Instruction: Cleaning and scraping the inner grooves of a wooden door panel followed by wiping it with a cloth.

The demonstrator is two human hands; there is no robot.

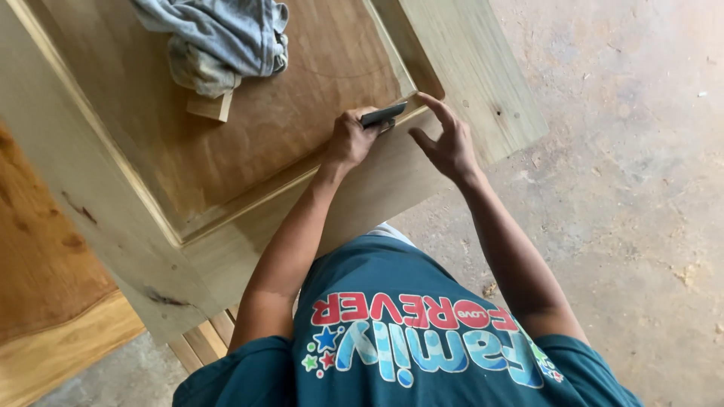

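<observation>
A wooden door [98, 188] with a recessed brown panel lies flat in front of me. My left hand [350, 139] grips a flat dark metal scraper blade [383, 114] and presses it against the moulding at the panel's near right corner. My right hand [446, 139] is open, its fingertips resting on the door's pale frame just right of the blade. I wear a teal printed shirt [392, 332].
A crumpled grey-blue cloth [219, 38] lies on a small wood block [211, 107] on the panel's far part. Another wooden slab [45, 256] sits at the left. A dusty concrete floor [633, 188] spreads to the right.
</observation>
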